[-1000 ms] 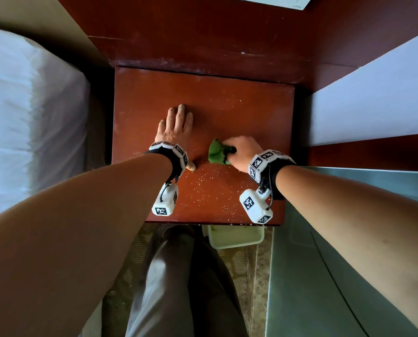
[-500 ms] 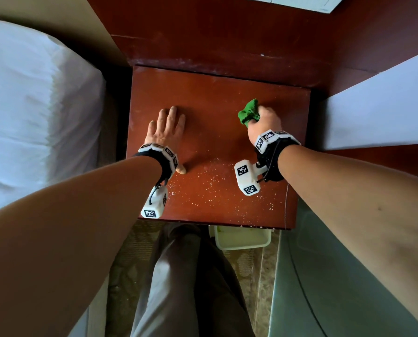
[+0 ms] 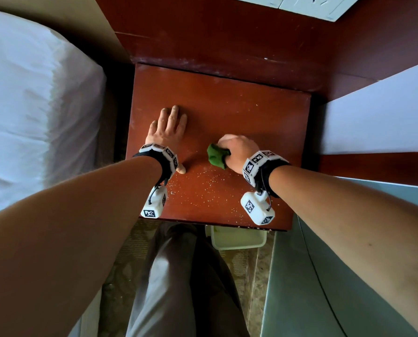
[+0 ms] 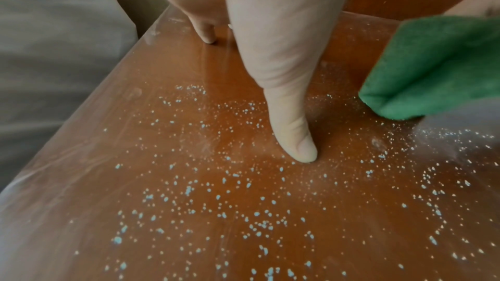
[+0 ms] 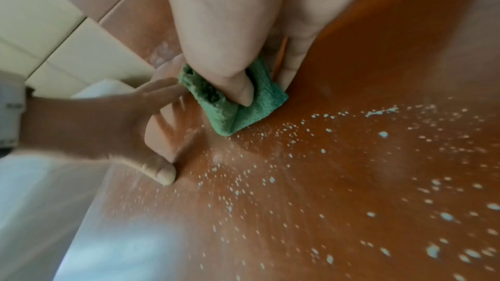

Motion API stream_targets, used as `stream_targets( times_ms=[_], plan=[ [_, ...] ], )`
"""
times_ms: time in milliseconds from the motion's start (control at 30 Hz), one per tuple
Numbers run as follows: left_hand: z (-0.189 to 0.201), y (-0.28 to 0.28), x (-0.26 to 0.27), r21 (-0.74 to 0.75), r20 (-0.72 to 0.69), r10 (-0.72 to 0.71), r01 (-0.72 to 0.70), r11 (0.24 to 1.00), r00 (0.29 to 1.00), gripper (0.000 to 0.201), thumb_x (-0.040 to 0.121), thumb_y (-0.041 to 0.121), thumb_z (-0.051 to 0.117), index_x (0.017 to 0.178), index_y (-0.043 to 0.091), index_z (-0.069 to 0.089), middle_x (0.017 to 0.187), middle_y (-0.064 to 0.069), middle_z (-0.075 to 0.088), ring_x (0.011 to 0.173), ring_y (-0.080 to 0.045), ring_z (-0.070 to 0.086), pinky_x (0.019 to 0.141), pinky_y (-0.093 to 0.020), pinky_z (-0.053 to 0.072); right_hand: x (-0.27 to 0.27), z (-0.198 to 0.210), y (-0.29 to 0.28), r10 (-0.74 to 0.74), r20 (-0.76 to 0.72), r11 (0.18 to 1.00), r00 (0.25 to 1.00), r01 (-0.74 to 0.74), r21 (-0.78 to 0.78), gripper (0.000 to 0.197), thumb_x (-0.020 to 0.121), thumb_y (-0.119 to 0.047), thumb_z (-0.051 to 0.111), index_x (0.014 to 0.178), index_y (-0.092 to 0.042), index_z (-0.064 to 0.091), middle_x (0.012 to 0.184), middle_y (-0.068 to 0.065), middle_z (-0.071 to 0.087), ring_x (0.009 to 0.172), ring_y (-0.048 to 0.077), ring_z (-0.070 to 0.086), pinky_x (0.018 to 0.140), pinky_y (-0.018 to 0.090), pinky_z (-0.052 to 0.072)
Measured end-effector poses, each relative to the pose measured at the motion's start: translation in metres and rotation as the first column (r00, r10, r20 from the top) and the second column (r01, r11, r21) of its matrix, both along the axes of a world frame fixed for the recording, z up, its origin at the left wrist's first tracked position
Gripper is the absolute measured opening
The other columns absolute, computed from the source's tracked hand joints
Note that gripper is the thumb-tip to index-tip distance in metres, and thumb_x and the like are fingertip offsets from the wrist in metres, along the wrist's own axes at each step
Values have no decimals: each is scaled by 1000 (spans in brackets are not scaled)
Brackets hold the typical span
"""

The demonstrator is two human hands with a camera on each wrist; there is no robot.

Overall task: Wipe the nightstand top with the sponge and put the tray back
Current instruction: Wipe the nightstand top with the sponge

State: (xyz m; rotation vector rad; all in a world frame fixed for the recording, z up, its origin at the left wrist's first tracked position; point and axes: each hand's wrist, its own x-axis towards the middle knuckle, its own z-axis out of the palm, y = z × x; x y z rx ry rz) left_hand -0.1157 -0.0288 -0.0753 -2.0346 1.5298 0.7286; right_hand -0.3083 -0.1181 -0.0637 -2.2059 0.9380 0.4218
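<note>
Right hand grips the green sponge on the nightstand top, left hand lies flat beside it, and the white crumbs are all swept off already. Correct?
Not quite: the crumbs are not swept off. The left wrist view shows them scattered across the nightstand top. The right hand does grip the green sponge, and the left hand lies flat beside it.

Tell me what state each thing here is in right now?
Sponge: green, bunched in the right hand, pressed on the nightstand.
Left hand: flat on the top, fingers straight, holding nothing.
Nightstand: back part looks wiped; white crumbs scattered over the near part.
Tray: on the floor in front of the nightstand, not yet put back.
</note>
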Motion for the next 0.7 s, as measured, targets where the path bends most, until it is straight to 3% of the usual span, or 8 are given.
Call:
stream_targets(
  times_ms=[133,200,267,300,400,500,600,700],
  plan=[
    [1,1,-1,-10,3,-7,7,1000,1000,163,39,69,86,153,18,-20,159,-8,-27,149,-33,-13,120,-48,12,0,4,0,52,-145,995,988,-38,95,27,83,-30,58,107,-35,69,109,-16,67,94,17,65,83,33,54],
    [2,0,-1,-15,-4,-1,1,1000,1000,163,39,67,87,153,18,-18,159,-8,-27,149,-33,-13,121,-48,13,2,8,-4,-69,-122,990,990,82,112,24,81,-22,60,100,-31,72,92,-11,72,82,15,66,73,28,55],
    [3,0,-1,-13,-12,6,-6,1000,1000,163,39,66,88,153,19,-17,159,-7,-27,149,-33,-14,121,-48,12,6,9,-11,-235,-42,969,971,238,66,5,81,-22,64,78,-20,68,69,-7,67,64,14,62,55,24,45],
    [3,0,-2,-15,-15,12,-12,1000,1000,163,39,65,89,153,19,-17,159,-7,-27,149,-32,-14,121,-48,11,9,7,-16,-327,-10,945,945,327,9,15,81,-26,66,70,-16,61,63,-4,62,58,15,57,50,25,38],
    [4,2,-2,-24,-13,15,-16,1000,1000,161,40,63,89,154,19,-16,160,-7,-25,149,-32,-13,121,-47,10,22,-2,-30,-517,57,846,854,520,-119,11,82,-19,59,88,-11,64,89,7,67,83,29,62,63,27,39],
    [3,2,-2,-27,-21,13,-14,1000,1000,159,42,63,89,154,19,-15,160,-7,-25,149,-32,-13,120,-48,10,36,-6,-32,-612,40,778,790,610,-151,27,84,-13,52,108,-9,63,115,10,61,107,33,57,81,33,43],
    [3,2,-2,-33,-18,19,-20,999,1000,159,41,63,89,154,18,-14,160,-8,-24,149,-32,-12,120,-48,10,48,-10,-22,-581,57,796,812,582,-166,22,85,-12,52,104,-8,63,115,8,59,105,31,57,78,34,42],
    [2,2,-1,-26,-18,14,-15,1000,1000,160,41,64,89,154,18,-15,160,-8,-24,149,-32,-13,120,-48,11,55,-11,-10,-415,76,897,907,421,-134,18,82,-12,55,98,-9,64,112,6,61,100,31,59,74,31,41]
  ],
)
